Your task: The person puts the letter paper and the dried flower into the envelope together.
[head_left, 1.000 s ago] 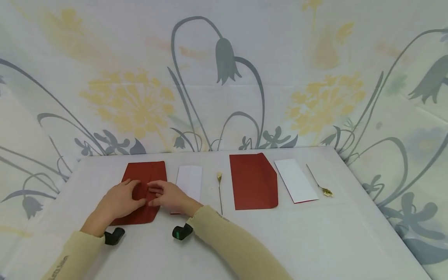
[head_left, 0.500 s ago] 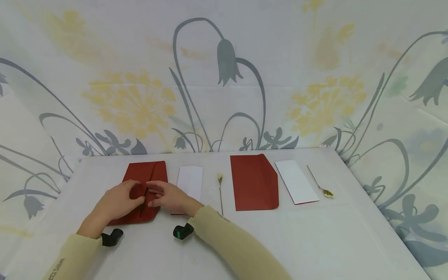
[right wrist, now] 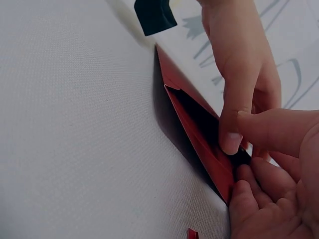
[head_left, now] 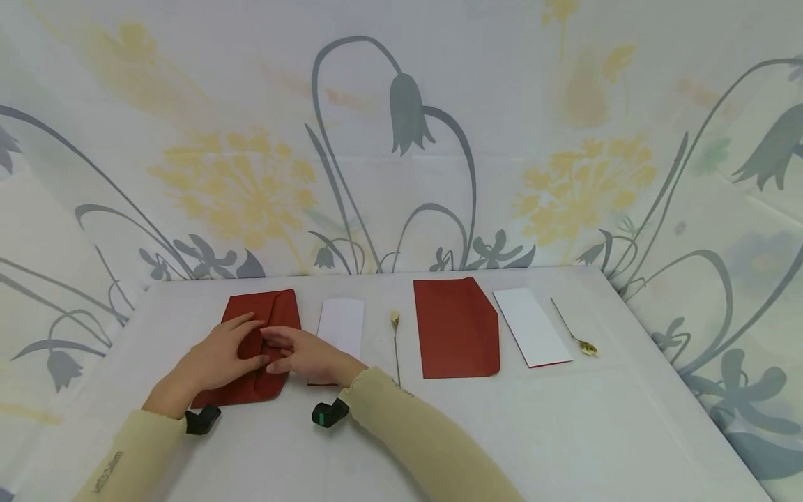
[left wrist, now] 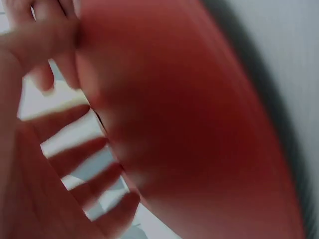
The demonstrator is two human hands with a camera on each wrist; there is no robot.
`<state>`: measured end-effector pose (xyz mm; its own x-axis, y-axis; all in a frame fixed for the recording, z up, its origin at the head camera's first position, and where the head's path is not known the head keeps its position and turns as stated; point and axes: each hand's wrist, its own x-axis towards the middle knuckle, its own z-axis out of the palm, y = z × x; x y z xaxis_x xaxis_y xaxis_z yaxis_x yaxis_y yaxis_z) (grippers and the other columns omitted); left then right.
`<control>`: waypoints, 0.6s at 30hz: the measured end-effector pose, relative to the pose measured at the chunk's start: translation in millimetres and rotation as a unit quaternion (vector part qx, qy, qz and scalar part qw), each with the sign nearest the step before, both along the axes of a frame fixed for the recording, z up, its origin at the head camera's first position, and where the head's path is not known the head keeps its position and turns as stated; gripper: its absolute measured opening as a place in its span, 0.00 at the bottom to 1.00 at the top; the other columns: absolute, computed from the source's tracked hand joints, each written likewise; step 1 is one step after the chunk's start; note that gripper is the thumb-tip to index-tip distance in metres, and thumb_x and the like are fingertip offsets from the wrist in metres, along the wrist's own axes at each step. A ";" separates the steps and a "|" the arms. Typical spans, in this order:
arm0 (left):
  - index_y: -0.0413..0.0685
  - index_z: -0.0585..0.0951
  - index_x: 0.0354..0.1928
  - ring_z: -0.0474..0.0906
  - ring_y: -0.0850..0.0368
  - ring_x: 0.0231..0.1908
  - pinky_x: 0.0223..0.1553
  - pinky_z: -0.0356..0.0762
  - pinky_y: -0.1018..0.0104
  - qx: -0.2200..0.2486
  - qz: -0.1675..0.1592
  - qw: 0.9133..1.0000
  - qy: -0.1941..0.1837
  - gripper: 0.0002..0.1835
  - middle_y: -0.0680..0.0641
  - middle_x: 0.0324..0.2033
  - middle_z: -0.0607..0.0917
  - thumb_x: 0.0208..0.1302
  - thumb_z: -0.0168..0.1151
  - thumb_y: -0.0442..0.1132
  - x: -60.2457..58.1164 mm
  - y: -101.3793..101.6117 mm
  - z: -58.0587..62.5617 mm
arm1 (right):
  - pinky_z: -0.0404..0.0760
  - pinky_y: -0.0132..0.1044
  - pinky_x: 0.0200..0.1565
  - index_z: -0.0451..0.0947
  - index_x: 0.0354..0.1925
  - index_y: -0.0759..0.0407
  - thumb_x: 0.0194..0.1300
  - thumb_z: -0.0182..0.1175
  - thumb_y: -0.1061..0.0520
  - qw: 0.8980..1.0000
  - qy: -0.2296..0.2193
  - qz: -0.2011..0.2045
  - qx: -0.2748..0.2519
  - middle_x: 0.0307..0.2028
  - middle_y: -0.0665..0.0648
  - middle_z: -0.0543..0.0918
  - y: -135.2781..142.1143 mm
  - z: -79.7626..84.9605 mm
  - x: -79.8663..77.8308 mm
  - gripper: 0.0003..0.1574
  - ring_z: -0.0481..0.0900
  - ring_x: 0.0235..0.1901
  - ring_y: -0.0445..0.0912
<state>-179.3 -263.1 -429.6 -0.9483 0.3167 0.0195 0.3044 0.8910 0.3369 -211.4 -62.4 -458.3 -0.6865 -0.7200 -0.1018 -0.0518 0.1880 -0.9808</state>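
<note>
On the left of the table, a red envelope [head_left: 251, 307] lies between both hands in the head view. Its mouth gapes in the right wrist view, where the envelope [right wrist: 204, 149] shows a dark inside. My left hand [head_left: 216, 357] holds the upper layer, fingers spread on top and thumb at the mouth. Near its flap side, my right hand [head_left: 307, 354] pinches the envelope edge, its thumb beside the left thumb. A bulging red face of the envelope [left wrist: 199, 129] fills the left wrist view. The hands partly hide the mouth.
Right of these hands, a folded white card [head_left: 341, 321] lies partly under the right wrist. Beyond it are a dried flower [head_left: 395, 338], a second red envelope [head_left: 456, 329], another white card [head_left: 532, 328] and a second dried flower [head_left: 574, 333]. Patterned cloth [head_left: 401, 195] hangs behind.
The left hand's fingers have spread and straightened over the envelope. The right hand has barely moved. The envelope's near edge has shifted slightly.
</note>
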 end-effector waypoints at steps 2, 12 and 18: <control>0.34 0.72 0.64 0.59 0.26 0.65 0.57 0.63 0.28 0.024 -0.031 0.999 0.002 0.36 0.27 0.67 0.65 0.59 0.71 0.47 -2.8 -3.6 -2.3 | 0.65 0.25 0.61 0.64 0.72 0.54 0.66 0.65 0.63 1.000 0.006 0.001 0.007 0.69 0.47 0.69 -0.3 -0.2 0.8 0.39 0.65 0.67 0.34; 0.43 0.79 0.58 0.60 0.29 0.65 0.50 0.69 0.26 0.012 -0.047 0.999 0.007 0.24 0.31 0.67 0.67 0.60 0.69 0.42 -8.4 -6.1 -0.7 | 0.69 0.26 0.58 0.72 0.65 0.56 0.67 0.63 0.65 0.999 0.025 -0.023 0.024 0.63 0.48 0.75 -1.7 2.7 4.8 0.29 0.70 0.63 0.35; 0.42 0.81 0.55 0.61 0.34 0.66 0.53 0.71 0.31 0.015 -0.058 0.998 0.025 0.19 0.35 0.67 0.69 0.60 0.62 0.36 -10.8 -4.4 2.6 | 0.69 0.28 0.59 0.74 0.63 0.53 0.67 0.63 0.63 0.997 0.050 -0.036 0.049 0.61 0.45 0.77 -0.3 4.2 4.8 0.27 0.72 0.61 0.36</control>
